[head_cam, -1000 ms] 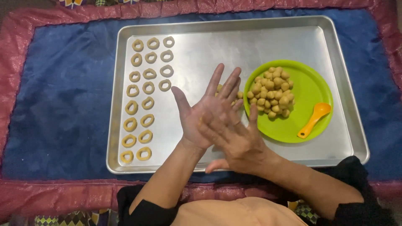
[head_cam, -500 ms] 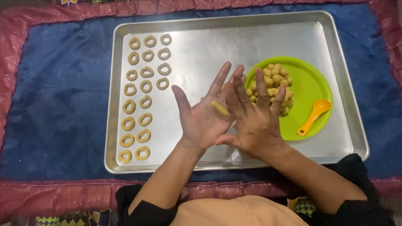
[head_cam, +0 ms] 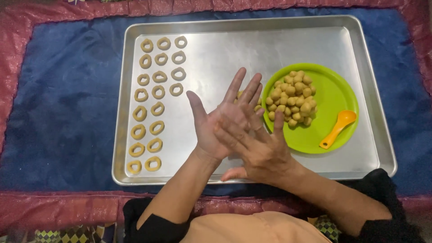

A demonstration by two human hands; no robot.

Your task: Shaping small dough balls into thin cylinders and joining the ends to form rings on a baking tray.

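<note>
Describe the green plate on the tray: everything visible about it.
The green plate is round, bright lime, plastic-looking with a shallow raised rim. It lies flat on the right half of the metal baking tray. A heap of small tan dough balls sits on its left part, and an orange spoon rests at its lower right, bowl up by the rim. The right hand overlaps its left edge in view; contact cannot be told.

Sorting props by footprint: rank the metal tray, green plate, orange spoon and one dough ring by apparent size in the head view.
1. Metal tray
2. Green plate
3. Orange spoon
4. Dough ring, slightly smaller than the spoon
</note>
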